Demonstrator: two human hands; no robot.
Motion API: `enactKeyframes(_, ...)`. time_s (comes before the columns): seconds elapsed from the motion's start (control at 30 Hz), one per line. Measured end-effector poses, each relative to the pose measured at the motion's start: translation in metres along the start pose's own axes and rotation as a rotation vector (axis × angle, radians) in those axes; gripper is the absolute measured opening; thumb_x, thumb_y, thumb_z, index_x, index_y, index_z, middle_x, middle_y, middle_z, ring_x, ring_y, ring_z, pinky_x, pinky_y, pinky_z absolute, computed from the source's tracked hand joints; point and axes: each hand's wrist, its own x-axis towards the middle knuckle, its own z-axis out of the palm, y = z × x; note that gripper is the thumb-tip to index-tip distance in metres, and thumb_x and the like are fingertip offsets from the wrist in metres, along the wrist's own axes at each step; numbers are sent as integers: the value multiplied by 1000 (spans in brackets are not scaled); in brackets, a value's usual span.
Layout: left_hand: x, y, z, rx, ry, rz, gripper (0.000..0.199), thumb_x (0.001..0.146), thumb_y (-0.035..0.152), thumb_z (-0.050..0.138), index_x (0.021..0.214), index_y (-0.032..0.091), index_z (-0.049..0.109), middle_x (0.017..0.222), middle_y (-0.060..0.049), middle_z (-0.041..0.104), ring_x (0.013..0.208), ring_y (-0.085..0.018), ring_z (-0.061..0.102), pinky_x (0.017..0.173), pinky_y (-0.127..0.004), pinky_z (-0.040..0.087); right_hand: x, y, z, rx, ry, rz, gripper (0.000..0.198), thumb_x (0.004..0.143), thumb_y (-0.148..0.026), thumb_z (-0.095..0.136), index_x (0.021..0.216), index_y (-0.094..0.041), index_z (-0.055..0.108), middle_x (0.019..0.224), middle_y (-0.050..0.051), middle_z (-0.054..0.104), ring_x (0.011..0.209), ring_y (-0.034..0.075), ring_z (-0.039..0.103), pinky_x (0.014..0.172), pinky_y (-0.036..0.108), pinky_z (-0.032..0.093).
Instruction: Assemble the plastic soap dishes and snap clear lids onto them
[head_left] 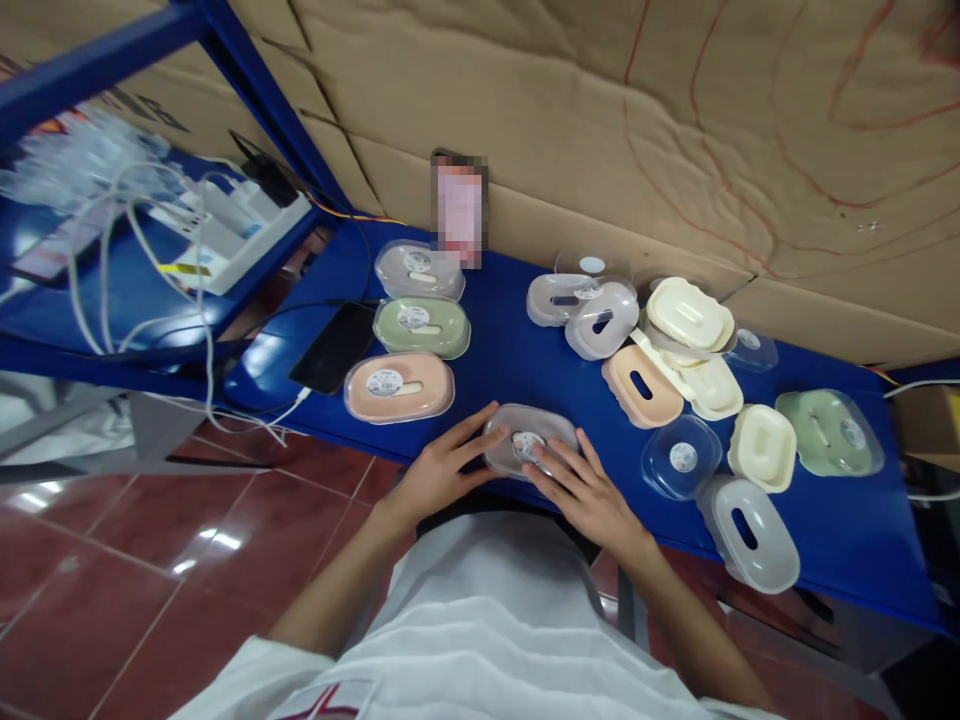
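Observation:
A grey soap box [501,425] with a clear lid and a round white label lies at the table's front edge, close to my body. My left hand [446,465] grips its left end, fingers over the lid and thumb at the near side. From the right, my right hand [589,490] holds the box with fingers bent over the lid and touching the label. Left of my hands stand lidded soap boxes in a column: peach [390,400], green [442,340] and whitish [409,262].
To the right lie a peach tray [643,385], cream parts [763,447], a grey tray [757,545], a loose clear lid [682,457] and a lidded green box [829,432]. A black phone [330,345] with a cable and a power strip [247,245] are at left. Cardboard [562,130] stands behind.

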Motion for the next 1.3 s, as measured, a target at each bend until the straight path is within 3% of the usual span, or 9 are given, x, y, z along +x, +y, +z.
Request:
enactKeyframes(0.2,8,5,-4,-6,-79,-73,80,92,29,85,162,31,47,167,-15,50,151,-31,56,121,-51,55,2,1,6,17,76,79,62,104,-9,63,162,-27,51,166,11,53,165,30,33,134,66,30)
enactKeyframes(0.4,8,4,-3,-14,-72,-54,74,94,26,82,160,31,48,166,-16,50,151,-31,56,120,-53,55,-2,0,5,-26,39,27,63,104,-7,60,163,-26,50,167,8,51,167,30,25,136,67,22)
enactKeyframes(0.57,7,2,-1,-31,-64,-56,72,94,27,83,158,31,49,165,-17,51,150,-32,56,118,-53,56,-3,1,5,-5,8,30,63,105,-7,56,163,-31,50,168,6,51,166,28,29,135,68,23)
enactKeyframes(0.7,9,4,5,-9,-74,-97,82,89,26,88,159,31,45,165,-18,50,151,-34,55,118,-57,56,-1,0,6,22,22,69,62,106,-10,58,164,-32,48,166,7,53,165,29,32,133,68,29)
enactKeyframes(0.83,10,10,1,28,-37,-80,78,91,24,86,158,31,46,162,-17,54,146,-33,59,115,-55,58,-5,1,4,113,171,137,71,106,-21,62,171,-30,34,174,12,41,166,34,30,127,64,44)
enactKeyframes(0.93,16,11,-30,99,35,-92,68,95,40,83,154,29,51,159,-15,57,144,-33,61,116,-56,57,-10,4,2,182,340,278,74,107,-22,59,173,-30,28,174,13,39,163,33,37,122,60,52)
enactKeyframes(1.03,33,-5,-87,251,211,-117,67,94,59,79,149,27,57,154,-12,62,141,-33,63,117,-58,55,-10,5,2,219,391,387,69,107,-21,59,170,-33,34,166,12,51,155,31,49,120,60,53)
enactKeyframes(1.17,76,-67,-155,345,319,-118,98,80,76,83,150,15,53,153,-13,62,143,-28,60,123,-58,50,-2,6,5,236,266,438,61,108,-24,58,166,-34,41,165,12,51,155,31,49,121,58,52)
enactKeyframes(1.3,115,-142,-180,255,354,-157,120,72,87,78,146,0,41,153,-18,58,138,-20,57,123,-54,49,3,6,7,227,184,451,56,109,-28,56,164,-34,45,170,12,44,156,33,46,125,60,48)
